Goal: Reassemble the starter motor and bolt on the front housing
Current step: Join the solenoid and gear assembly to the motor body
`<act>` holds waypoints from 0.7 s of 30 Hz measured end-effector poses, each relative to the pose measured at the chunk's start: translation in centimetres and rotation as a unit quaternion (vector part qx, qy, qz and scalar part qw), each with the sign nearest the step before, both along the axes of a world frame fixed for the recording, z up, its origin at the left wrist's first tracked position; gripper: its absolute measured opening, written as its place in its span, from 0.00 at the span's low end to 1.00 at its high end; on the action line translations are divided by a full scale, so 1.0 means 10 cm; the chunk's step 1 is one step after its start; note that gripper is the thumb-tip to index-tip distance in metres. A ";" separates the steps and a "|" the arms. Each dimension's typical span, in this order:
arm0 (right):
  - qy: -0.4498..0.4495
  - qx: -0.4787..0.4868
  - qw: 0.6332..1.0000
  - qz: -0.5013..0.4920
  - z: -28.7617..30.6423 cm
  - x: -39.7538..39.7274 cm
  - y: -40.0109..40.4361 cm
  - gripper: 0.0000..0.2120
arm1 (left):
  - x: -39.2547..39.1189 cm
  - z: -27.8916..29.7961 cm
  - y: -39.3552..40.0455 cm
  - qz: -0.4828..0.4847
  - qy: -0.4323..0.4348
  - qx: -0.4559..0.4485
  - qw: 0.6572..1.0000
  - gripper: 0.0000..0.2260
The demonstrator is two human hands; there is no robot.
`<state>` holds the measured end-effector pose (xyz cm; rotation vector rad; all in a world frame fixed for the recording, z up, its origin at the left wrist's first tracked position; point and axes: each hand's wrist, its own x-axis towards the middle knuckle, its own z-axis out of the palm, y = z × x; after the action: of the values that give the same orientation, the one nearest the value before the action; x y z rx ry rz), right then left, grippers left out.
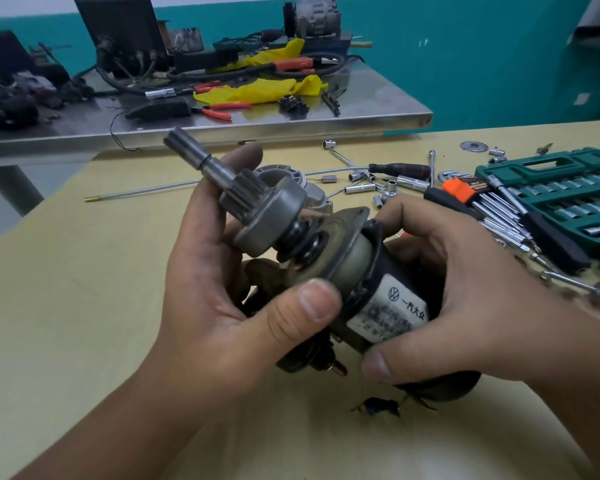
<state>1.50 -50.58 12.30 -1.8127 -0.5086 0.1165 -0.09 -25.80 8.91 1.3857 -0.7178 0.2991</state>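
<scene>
Starter motor (371, 289) held above table (84, 271) between both hands, left hand (215, 289) gripping its front, right hand (447, 289) its body

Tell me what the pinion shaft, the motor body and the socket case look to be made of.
Pinion shaft: bare grey metal, likely steel, dull machined sheen.
Motor body: probably black-painted metal, scuffed, with a paper-like label.
Socket case: green moulded plastic by its matte ribbed look.

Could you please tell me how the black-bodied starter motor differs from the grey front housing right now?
The black-bodied starter motor is held off the table by the left hand and right hand; the grey front housing lies untouched on the tan table behind. The motor is dark and labelled, the housing pale and largely hidden.
</scene>
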 end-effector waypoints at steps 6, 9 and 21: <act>-0.014 0.024 1.000 -0.008 -0.12 -0.18 0.30 0.34 | -0.03 0.03 0.00 0.023 0.007 0.002 1.000 0.43; -0.023 0.027 0.999 -0.013 -0.14 -0.19 0.34 0.34 | -0.04 0.04 0.00 0.037 0.019 0.016 0.999 0.44; -0.043 0.021 0.998 -0.029 -0.11 -0.18 0.35 0.33 | -0.05 0.07 -0.03 -0.038 0.062 0.001 0.997 0.43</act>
<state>-0.31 -47.06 11.17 -1.7948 -0.5148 -0.0112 -0.57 -26.07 9.60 1.3627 -0.6667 0.1504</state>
